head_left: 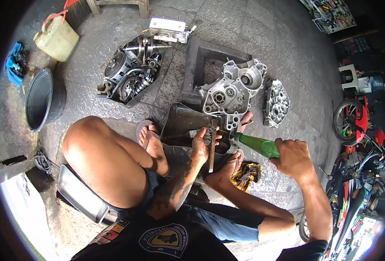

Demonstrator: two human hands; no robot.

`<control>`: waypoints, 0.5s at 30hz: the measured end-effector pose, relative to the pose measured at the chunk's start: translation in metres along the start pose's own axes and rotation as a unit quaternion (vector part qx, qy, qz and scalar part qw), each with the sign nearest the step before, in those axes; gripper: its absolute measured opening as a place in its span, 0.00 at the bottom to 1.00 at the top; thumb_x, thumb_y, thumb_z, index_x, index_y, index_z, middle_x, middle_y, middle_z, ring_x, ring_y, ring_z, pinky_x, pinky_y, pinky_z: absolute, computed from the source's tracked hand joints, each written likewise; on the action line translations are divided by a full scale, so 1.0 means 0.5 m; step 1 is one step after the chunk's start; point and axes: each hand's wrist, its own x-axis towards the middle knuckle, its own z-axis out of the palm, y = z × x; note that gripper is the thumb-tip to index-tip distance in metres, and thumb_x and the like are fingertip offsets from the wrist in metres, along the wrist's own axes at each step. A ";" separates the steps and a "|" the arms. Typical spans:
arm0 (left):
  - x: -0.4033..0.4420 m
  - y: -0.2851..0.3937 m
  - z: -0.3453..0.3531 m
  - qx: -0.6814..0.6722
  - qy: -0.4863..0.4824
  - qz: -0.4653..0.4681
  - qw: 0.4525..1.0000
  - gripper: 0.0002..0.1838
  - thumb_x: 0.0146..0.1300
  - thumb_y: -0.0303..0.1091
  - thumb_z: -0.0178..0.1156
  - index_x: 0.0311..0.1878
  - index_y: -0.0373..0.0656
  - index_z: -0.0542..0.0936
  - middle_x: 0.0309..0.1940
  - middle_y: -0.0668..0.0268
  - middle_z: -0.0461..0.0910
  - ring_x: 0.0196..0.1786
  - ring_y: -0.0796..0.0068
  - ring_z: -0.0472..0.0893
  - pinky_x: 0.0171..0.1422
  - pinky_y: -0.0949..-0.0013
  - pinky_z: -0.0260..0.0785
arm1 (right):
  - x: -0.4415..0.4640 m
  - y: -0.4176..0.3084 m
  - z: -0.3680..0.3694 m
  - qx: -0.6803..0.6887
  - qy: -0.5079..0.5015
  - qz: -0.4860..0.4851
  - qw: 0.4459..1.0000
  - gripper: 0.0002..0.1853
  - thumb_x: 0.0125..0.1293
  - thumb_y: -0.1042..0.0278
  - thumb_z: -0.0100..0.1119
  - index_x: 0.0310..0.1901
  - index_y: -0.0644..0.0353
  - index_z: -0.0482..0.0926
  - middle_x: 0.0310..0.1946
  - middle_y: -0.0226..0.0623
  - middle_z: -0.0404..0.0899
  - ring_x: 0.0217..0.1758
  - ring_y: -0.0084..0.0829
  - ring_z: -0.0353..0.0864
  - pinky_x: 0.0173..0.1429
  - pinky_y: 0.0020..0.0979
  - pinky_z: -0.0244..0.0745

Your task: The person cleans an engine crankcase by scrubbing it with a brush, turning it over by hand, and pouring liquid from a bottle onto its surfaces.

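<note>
Two hands were full: the right hand (293,157) gripped the bottle (258,145), neck toward the left hand (199,145), which held the brush (212,148). The bottle seemed slick, breakable, best grasped mid-body; the brush light, stiff, best held by its wood.

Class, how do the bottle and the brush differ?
The bottle is green and smooth; the brush is brown and bristly. The bottle runs mostly sideways in view, the brush up and down. The right hand holds the bottle, the left hand the brush. Both are held.
</note>
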 end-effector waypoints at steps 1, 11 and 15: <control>-0.005 0.002 0.007 0.003 0.001 -0.001 1.000 0.25 0.75 0.50 0.52 0.61 0.37 0.77 0.56 0.55 0.83 0.42 0.60 0.87 0.39 0.62 0.80 | 0.001 0.000 -0.002 0.000 0.000 0.000 1.000 0.20 0.55 0.56 0.74 0.39 0.63 0.78 0.28 0.49 0.84 0.38 0.50 0.86 0.47 0.46 0.74; -0.017 0.010 0.031 0.010 0.003 0.008 1.000 0.25 0.73 0.51 0.55 0.60 0.39 0.78 0.55 0.56 0.83 0.42 0.63 0.87 0.39 0.64 0.80 | 0.012 0.007 -0.005 0.004 0.007 0.009 1.000 0.20 0.54 0.56 0.74 0.40 0.62 0.79 0.28 0.48 0.84 0.39 0.50 0.85 0.48 0.46 0.74; -0.020 0.016 0.035 0.012 0.008 0.004 1.000 0.25 0.73 0.50 0.55 0.61 0.39 0.77 0.54 0.57 0.84 0.40 0.64 0.87 0.38 0.65 0.80 | 0.011 -0.004 -0.019 -0.034 -0.038 0.012 0.999 0.20 0.57 0.54 0.73 0.42 0.61 0.80 0.31 0.43 0.85 0.40 0.44 0.87 0.48 0.41 0.77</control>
